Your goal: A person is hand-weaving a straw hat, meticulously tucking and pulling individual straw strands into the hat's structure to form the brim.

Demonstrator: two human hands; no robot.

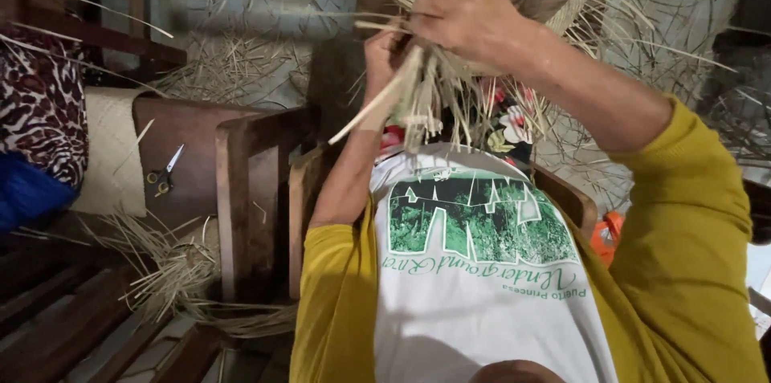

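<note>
Both my hands work at a bundle of pale dry straw strips (pixel 418 102) held up in front of my chest. My right hand (pixel 470 18) is on top, fingers closed over the strips. My left hand (pixel 384 54) is just beneath it, pinching strips from the left side. Loose strip ends fan out above and to the right, and a woven brim-like edge (pixel 574 2) shows behind my right hand. I wear yellow sleeves and a white shirt with a green print.
A wooden chair (pixel 241 182) stands at my left with scissors (pixel 163 174) and a woven mat (pixel 112 150) on its seat. Loose straw (pixel 173 270) lies on the wooden bench below. A spotted cloth (pixel 40 102) is far left, an orange object (pixel 606 234) at right.
</note>
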